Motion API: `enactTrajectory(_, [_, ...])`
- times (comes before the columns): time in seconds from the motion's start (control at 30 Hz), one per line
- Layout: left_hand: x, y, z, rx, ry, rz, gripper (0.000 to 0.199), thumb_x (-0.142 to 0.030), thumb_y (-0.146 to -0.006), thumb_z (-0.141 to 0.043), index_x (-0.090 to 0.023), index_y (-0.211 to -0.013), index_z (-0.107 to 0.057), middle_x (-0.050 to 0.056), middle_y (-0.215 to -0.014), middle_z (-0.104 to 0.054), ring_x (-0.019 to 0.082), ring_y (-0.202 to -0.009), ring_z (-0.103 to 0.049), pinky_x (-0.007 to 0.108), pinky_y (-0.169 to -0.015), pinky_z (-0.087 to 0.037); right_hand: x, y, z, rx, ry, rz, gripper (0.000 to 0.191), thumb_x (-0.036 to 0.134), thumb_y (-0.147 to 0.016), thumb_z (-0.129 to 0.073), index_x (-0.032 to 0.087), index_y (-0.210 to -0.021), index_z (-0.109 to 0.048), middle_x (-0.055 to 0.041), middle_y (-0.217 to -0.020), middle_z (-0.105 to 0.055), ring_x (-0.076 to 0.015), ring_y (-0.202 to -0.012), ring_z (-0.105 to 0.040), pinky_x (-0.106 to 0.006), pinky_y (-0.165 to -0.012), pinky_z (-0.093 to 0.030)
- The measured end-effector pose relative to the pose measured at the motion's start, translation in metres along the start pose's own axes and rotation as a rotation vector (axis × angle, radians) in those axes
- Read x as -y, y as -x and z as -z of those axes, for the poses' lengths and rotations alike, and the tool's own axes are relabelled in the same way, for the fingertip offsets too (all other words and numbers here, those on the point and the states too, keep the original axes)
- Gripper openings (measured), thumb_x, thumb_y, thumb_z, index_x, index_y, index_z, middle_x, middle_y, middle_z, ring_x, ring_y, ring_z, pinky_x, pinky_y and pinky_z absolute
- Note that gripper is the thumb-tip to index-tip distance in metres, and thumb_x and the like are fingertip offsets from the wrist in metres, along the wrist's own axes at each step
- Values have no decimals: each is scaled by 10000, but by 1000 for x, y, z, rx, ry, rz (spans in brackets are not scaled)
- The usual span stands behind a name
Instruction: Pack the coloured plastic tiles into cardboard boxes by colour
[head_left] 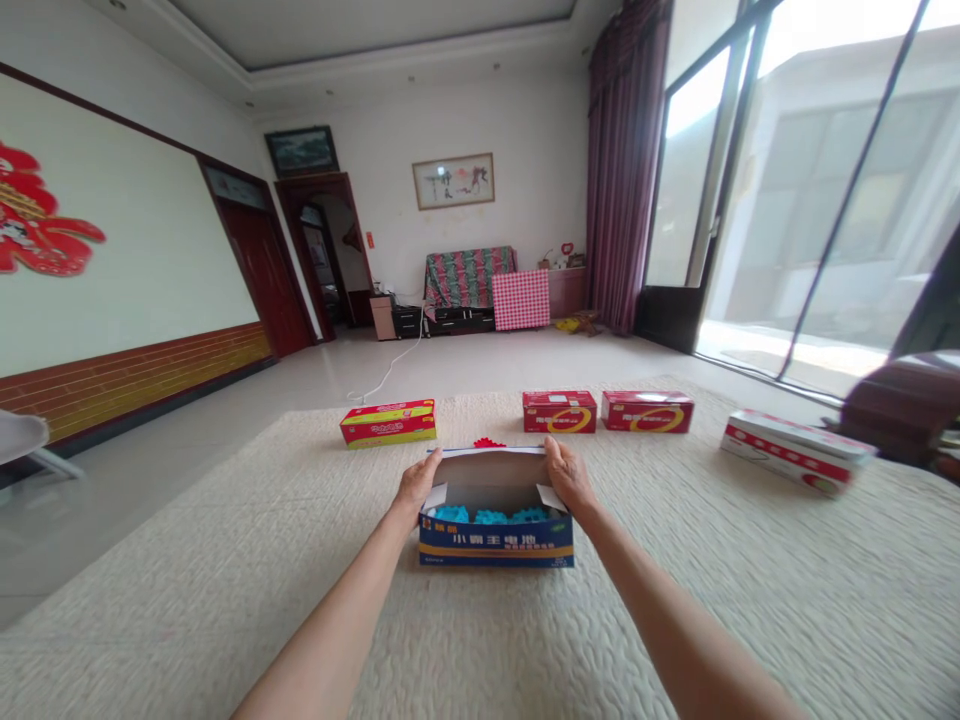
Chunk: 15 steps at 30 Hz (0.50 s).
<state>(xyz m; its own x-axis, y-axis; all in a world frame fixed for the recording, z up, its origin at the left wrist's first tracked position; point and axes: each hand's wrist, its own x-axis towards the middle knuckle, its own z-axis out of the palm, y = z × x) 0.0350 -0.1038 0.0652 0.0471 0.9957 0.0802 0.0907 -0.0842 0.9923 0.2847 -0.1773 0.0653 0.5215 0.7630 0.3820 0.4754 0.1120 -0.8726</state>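
Note:
A dark blue cardboard battery box stands on the pale textured cover in front of me, its lid raised at the back. Inside it lie several bright blue toothed pieces. My left hand grips the left end of the lid, thumb at its top edge. At the opposite end, my right hand pinches the lid's right corner. Small white side flaps stick up beside each hand. Just behind the lid, a red toothed piece shows only in part.
Farther back on the textured cover sit a red and yellow-green box, a dark red box, another dark red box and a white and red box. A white cable runs along the floor behind them.

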Motion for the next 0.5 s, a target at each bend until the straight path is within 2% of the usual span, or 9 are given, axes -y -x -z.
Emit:
enactTrajectory(0.1, [5, 4, 3, -48, -65, -81, 566, -709, -708, -519, -158, -742, -644, 45, -680, -672, 213, -753, -628, 272, -655, -459, 5, 6, -2, 2, -16, 16, 682, 703, -811, -231, 158, -822, -642, -59, -721, -638, -227, -732, -583, -285, -644, -420])
enactTrajectory(0.23, [12, 5, 11, -93, -175, -142, 568, -700, -765, -436, -164, -742, -621, 33, -697, -659, 202, -763, -611, 262, -651, -444, 6, 6, -6, 35, 36, 23, 660, 647, -850, -205, 158, -841, -649, -54, -738, -650, -221, -757, -597, -274, -662, -426])
enactTrajectory(0.37, [21, -2, 16, -103, -321, -136, 432, -524, -833, -458, -138, -853, -650, 69, -813, -698, 212, -820, -639, 267, -681, -464, 1, 0, -9, 76, 203, -16, 513, 498, -881, -286, 158, -835, -667, -49, -708, -641, -207, -708, -595, -277, -637, -413])
enactTrajectory(0.43, [23, -5, 17, -120, -407, -127, 347, -403, -803, -541, -124, -982, -644, 94, -894, -710, 220, -869, -650, 275, -724, -474, -1, -1, -8, 70, 309, -31, 385, 403, -855, -390, 144, -934, -664, -70, -818, -654, -203, -747, -598, -283, -671, -415])
enactTrajectory(0.5, [21, -5, 18, -137, -498, -132, 417, -316, -758, -598, -116, -1124, -601, 117, -942, -710, 239, -903, -654, 306, -769, -481, 0, 1, -6, 64, 409, -15, 322, 312, -809, -478, 139, -1019, -650, -100, -981, -637, -203, -833, -594, -289, -738, -413])
